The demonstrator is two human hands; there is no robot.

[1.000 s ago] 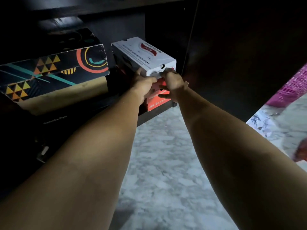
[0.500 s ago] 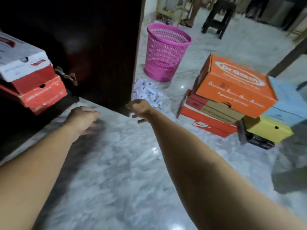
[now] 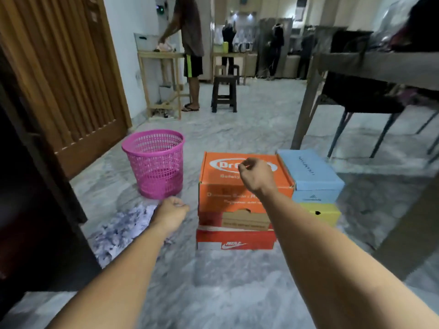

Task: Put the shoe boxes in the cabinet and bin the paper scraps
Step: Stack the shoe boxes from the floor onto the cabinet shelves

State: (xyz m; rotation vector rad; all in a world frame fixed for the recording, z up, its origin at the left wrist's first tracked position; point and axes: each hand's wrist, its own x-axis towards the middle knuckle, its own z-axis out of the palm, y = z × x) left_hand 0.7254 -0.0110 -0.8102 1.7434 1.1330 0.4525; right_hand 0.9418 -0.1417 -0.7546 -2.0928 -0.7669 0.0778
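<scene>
A pink basket of perforated plastic, round and tapering toward its base, is seen standing on the floor beyond the left hand; nothing can be made out inside it through the mesh. A heap of paper scraps, white with dark print and crumpled, is spread on the floor just to the left of the left hand, between it and the dark cabinet at the left edge. The left hand is held above the floor with fingers curled inward and nothing gripped. The right hand is raised in front of the orange box, fingers loosely curled, with no object held; contact with the lid cannot be determined. The orange box is rectangular cardboard with a white oval logo on its lid and is stacked on a red and brown box, which is stacked on a red box with a white band and logo. Immediately to the right of the right hand, a light blue box with a matte lid is stacked on a yellow box that has a small round hole in its end. All boxes are closed. The floor is glossy grey-white marble. A wooden slatted door is seen beyond the left hand.
</scene>
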